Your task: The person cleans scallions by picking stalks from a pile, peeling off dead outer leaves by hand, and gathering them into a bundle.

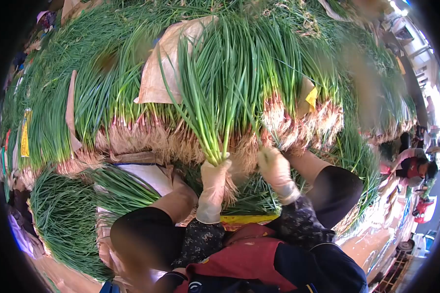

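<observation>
My left hand (214,181), in a pale translucent glove, is wrapped round the lower stems of a bunch of green onions (221,124). Their long leaves fan upward, and some pale roots hang below the fist. My right hand (275,168), gloved too, is just to the right with its fingers curled closed. A thin green strand runs near its fingertips; whether they grip it I cannot tell. Right behind both hands, a long row of green onions (146,105) lies with its root ends (181,141) facing me.
Brown sheets (168,63) lie among the onions. More onions are heaped at my left (66,219), and a yellow strip (249,219) lies between my knees. A person (415,168) is bent low at the far right, near a red object (424,211).
</observation>
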Tool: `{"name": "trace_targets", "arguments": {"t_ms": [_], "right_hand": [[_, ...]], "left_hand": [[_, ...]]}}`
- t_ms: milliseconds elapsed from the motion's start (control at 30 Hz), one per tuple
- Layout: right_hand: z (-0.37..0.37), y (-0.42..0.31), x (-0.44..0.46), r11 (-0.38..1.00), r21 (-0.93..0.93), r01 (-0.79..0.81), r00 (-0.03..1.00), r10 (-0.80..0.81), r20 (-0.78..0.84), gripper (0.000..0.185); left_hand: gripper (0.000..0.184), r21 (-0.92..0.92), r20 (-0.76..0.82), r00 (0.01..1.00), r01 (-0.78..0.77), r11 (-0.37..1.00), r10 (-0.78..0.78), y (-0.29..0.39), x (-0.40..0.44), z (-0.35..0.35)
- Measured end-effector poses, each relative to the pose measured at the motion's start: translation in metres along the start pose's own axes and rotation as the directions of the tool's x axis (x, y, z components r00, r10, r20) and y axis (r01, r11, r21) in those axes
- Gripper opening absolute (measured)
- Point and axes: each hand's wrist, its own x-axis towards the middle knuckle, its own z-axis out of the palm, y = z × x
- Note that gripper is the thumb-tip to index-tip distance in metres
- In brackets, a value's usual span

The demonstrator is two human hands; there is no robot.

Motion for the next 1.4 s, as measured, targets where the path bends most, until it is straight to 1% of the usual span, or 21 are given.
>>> {"name": "trace_targets", "arguments": {"t_ms": [67, 100, 133, 200, 333, 400, 500, 567, 600, 700, 800, 900, 967, 1100, 1133, 1200, 1233, 1267, 1300, 1367, 1400], "right_hand": [[-0.026, 0.054, -0.024, 0.919, -0.395, -0.013, 0.97, 0.108, 0.218, 0.025], [-0.042, 0.078, -0.034, 0.746, -0.661, 0.084, 0.77, 0.372, 0.518, 0.028], [-0.031, 0.146, -0.059, 0.611, -0.767, 0.195, 0.572, 0.564, 0.595, 0.031], [-0.031, 0.138, -0.061, 0.618, -0.761, 0.197, 0.613, 0.528, 0.588, 0.035], [-0.014, -0.024, 0.041, 0.935, -0.353, -0.03, 0.955, 0.131, 0.265, 0.036], [0.017, -0.029, 0.096, 0.866, -0.473, -0.161, 0.943, 0.277, 0.186, 0.042], [0.059, 0.025, 0.152, 0.798, -0.593, -0.106, 0.943, 0.27, 0.195, 0.038], [0.016, -0.012, 0.132, 0.937, -0.257, -0.238, 0.904, 0.31, 0.293, 0.034], [0.002, -0.024, 0.112, 0.945, -0.08, -0.318, 0.877, 0.325, 0.354, 0.032], [0.017, -0.024, 0.052, 0.883, 0.284, -0.374, 0.816, 0.168, 0.554, 0.029], [0.029, -0.02, 0.037, 0.442, 0.62, -0.649, 0.739, 0.173, 0.651, 0.051], [0.03, -0.011, 0.043, 0.215, 0.691, -0.691, 0.707, -0.004, 0.708, 0.05], [0.03, -0.01, 0.048, -0.021, 0.758, -0.652, 0.748, 0.151, 0.647, 0.031], [0.04, -0.016, 0.031, 0.577, 0.709, -0.405, 0.914, 0.266, 0.306, 0.02], [0.048, -0.017, 0.028, 0.602, 0.75, -0.275, 0.959, 0.23, 0.168, 0.018], [0.044, -0.015, 0.025, 0.972, 0.228, -0.056, 0.998, 0.06, -0.01, 0.017], [0.039, -0.015, 0.023, 0.994, -0.098, 0.052, 0.997, -0.057, -0.049, 0.017], [0.046, 0.0, 0.025, 0.977, -0.097, 0.192, 0.955, -0.208, -0.21, 0.017], [0.063, 0.031, 0.035, 0.985, 0.105, 0.134, 0.949, -0.097, -0.3, 0.021], [0.017, 0.055, 0.044, 0.957, -0.001, -0.289, 0.937, 0.282, -0.208, 0.023], [0.006, 0.08, 0.027, 0.932, -0.32, -0.169, 0.978, 0.118, -0.172, 0.026]], "left_hand": [[0.028, -0.031, 0.005, 1.0, -0.011, 0.999, 0.011, -0.004, 0.012, -0.011], [0.029, -0.033, 0.049, 0.999, 0.015, 0.999, -0.013, 0.001, 0.014, -0.015], [0.031, -0.035, 0.094, 0.995, 0.041, 0.999, -0.037, 0.007, 0.015, -0.017], [0.037, -0.073, 0.205, 0.976, 0.091, 0.993, -0.074, 0.009, 0.017, -0.012], [0.039, -0.17, 0.314, 0.94, 0.194, 0.966, -0.134, 0.017, 0.005, 0.0], [0.04, -0.078, 0.29, 0.949, 0.156, 0.985, -0.127, 0.021, 0.005, -0.005], [0.033, -0.042, 0.21, 0.975, 0.077, 0.996, -0.067, 0.022, 0.006, -0.006], [0.026, -0.013, 0.159, 0.987, 0.015, 1.0, -0.013, 0.023, 0.003, -0.003], [0.017, -0.149, 0.168, 0.985, -0.007, 0.989, 0.032, 0.013, 0.006, 0.001], [0.013, -0.144, 0.273, 0.955, 0.157, 0.977, -0.113, 0.019, 0.0, 0.009], [0.013, -0.249, 0.282, 0.952, 0.189, 0.95, -0.115, 0.019, -0.01, 0.021], [0.015, -0.197, 0.265, 0.952, 0.209, 0.958, -0.153, 0.02, -0.019, 0.023], [0.016, -0.175, 0.255, 0.954, 0.204, 0.963, -0.156, 0.017, -0.022, 0.021], [0.017, -0.189, 0.24, 0.966, 0.142, 0.972, -0.095, 0.005, -0.022, 0.022], [0.016, -0.197, 0.229, 0.97, 0.124, 0.973, -0.078, 0.004, -0.022, 0.024], [0.014, -0.147, 0.297, 0.944, 0.193, 0.97, -0.143, -0.001, -0.021, 0.021], [0.013, -0.119, 0.329, 0.927, 0.228, 0.966, -0.178, -0.002, -0.021, 0.02], [0.01, -0.162, 0.334, 0.923, 0.256, 0.953, -0.191, -0.005, -0.022, 0.021], [0.011, -0.152, 0.375, 0.904, 0.276, 0.949, -0.203, 0.001, -0.024, 0.021], [0.013, -0.135, 0.451, 0.864, 0.313, 0.94, -0.223, 0.017, -0.03, 0.019], [0.013, -0.249, 0.43, 0.885, 0.307, 0.919, -0.179, 0.015, -0.029, 0.019]]}}
